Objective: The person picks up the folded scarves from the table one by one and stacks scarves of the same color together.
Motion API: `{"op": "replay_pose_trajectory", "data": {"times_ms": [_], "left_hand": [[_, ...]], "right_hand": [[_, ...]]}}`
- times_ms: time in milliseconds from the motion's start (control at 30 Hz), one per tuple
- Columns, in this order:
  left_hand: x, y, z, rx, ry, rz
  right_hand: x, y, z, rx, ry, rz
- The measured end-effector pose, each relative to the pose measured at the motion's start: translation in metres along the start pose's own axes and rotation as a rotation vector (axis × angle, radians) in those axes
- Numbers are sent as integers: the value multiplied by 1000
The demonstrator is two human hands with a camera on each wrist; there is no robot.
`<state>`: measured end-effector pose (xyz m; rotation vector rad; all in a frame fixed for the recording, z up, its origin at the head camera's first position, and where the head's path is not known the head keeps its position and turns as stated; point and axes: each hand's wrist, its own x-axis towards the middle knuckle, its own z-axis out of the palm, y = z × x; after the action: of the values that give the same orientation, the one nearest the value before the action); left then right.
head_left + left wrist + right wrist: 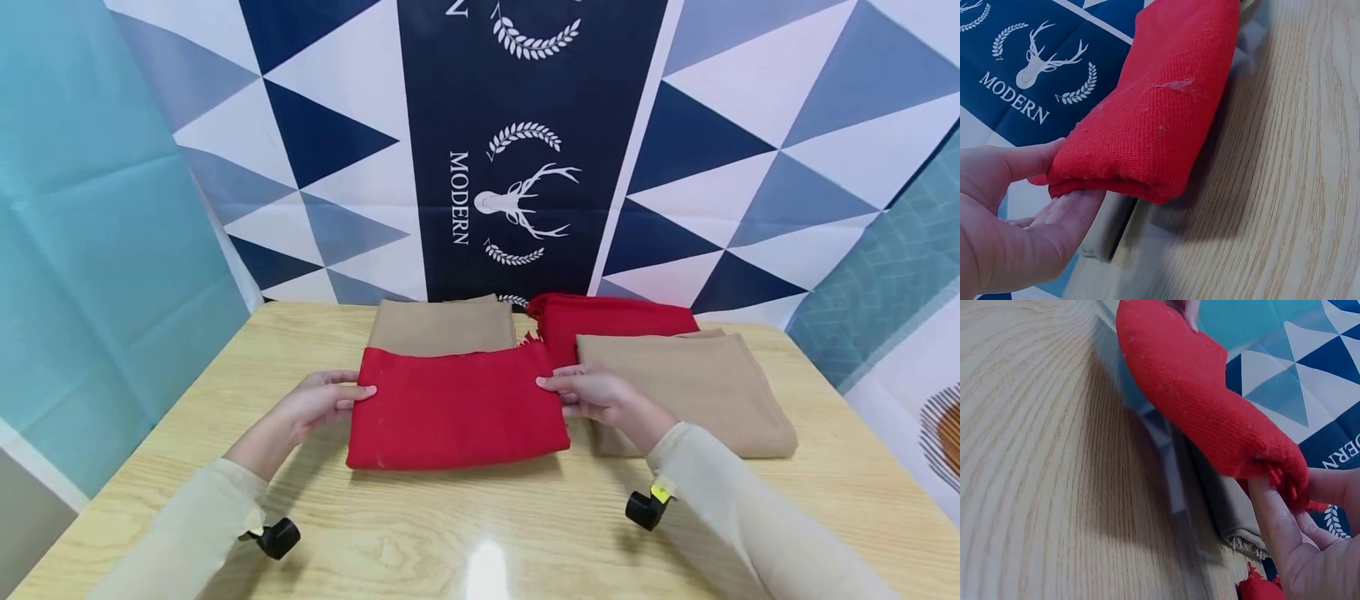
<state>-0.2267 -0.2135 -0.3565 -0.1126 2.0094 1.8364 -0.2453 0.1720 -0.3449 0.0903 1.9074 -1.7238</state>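
Observation:
A folded red scarf (459, 410) with a short fringe is held up off the table between both hands. My left hand (318, 402) pinches its left end, thumb on top and fingers beneath, as the left wrist view also shows on the knitted red fabric (1147, 119). At the opposite end my right hand (600, 396) pinches the scarf near its fringe, fingers underneath in the right wrist view. Just behind the held scarf lies a folded beige cloth (442, 325), partly hidden by it.
To the right, a second folded beige cloth (690, 392) overlaps another folded red fringed cloth (618, 321) on the wooden table (390, 533). A patterned curtain (337, 150) hangs behind the table's back edge. Each sleeve carries a small black camera.

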Motion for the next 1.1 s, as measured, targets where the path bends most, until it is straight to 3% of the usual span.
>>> {"op": "replay_pose_trajectory", "data": {"times_ms": [333,533,833,1100], "left_hand": [[4,-8,3,-2,-125,-11],[1,-4,5,-72,-186,-32],[-3,-1,10,-100,-210,-60],[-3,0,11,-167,-225,-126]], "right_hand": [[-7,9,-1,7,10,-5],[-10,6,0,17,0,-21],[-13,9,-3,7,25,-4],[-15,11,-4,46,41,-10]]}}
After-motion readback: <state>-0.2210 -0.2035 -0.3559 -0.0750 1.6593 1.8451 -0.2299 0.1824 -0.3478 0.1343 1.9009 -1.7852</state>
